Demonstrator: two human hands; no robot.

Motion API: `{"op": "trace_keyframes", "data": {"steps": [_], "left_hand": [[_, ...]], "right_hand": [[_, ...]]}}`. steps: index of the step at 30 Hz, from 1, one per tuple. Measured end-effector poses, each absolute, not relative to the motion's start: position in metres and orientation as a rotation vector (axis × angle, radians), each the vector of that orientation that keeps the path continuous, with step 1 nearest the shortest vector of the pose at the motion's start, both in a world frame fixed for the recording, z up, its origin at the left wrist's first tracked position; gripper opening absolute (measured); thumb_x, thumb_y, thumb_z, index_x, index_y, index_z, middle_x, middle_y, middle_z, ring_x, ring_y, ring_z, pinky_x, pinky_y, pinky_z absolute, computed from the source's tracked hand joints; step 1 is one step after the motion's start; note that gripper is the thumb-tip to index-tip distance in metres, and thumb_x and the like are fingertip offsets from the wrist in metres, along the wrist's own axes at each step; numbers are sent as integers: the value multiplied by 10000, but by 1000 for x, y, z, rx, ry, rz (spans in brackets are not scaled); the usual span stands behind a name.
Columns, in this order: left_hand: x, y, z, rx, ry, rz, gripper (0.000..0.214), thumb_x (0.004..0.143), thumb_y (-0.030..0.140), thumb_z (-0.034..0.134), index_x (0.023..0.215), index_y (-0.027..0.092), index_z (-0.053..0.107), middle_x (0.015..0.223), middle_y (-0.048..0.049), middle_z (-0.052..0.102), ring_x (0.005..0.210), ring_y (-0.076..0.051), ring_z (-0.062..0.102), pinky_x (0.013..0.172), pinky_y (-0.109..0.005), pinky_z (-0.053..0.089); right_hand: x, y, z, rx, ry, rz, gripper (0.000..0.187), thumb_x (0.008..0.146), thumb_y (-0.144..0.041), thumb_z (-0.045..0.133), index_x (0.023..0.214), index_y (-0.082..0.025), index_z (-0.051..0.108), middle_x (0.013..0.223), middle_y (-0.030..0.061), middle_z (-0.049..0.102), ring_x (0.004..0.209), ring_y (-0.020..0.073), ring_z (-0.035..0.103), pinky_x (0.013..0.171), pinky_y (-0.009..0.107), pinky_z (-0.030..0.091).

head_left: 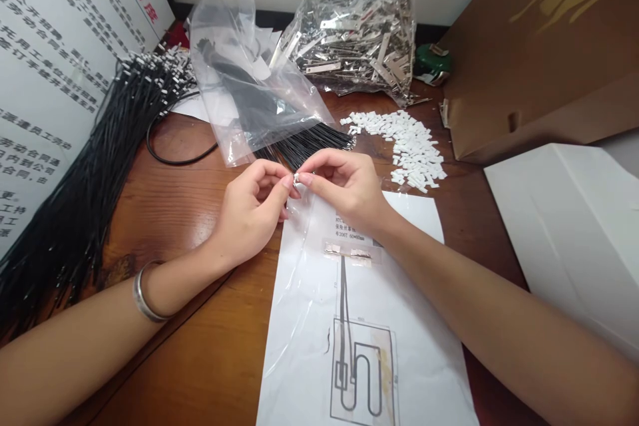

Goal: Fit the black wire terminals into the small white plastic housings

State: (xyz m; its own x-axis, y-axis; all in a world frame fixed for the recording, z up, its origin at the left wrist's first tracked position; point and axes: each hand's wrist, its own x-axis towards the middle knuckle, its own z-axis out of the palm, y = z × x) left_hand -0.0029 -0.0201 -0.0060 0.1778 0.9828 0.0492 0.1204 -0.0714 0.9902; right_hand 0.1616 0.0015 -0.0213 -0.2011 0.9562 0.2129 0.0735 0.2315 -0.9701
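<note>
My left hand (252, 206) and my right hand (344, 183) meet above the wooden table (164, 213), both pinched together. A tiny shiny piece (295, 178) sits between their fingertips; I cannot make out what it is. Just behind the fingertips lie the ends of a bundle of thin black wires (319, 140) coming out of a clear plastic bag (239, 86). Under my right wrist lies a white sheet (414, 319) with a printed drawing, and a small clear bag holding metal pieces (349, 253) rests on it.
A heap of small white plastic parts (409, 146) lies to the right. A bag of metal strips (359, 33) stands at the back. A long pile of black wires (90, 180) runs along a printed board (44, 73) on the left. A brown carton (539, 53) and white box (574, 226) stand right.
</note>
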Motion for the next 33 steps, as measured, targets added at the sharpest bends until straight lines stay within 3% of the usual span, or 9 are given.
{"op": "trace_keyframes", "data": {"steps": [33], "left_hand": [[-5, -19, -10, 1489, 1116, 985, 95, 898, 207, 581, 826, 157, 545, 729, -4, 650, 585, -73, 598, 504, -156, 501]], "right_hand": [[164, 4, -24, -1014, -1578, 1252, 166, 769, -296, 687, 690, -163, 628, 599, 5, 623, 536, 114, 530, 486, 257, 361]]}}
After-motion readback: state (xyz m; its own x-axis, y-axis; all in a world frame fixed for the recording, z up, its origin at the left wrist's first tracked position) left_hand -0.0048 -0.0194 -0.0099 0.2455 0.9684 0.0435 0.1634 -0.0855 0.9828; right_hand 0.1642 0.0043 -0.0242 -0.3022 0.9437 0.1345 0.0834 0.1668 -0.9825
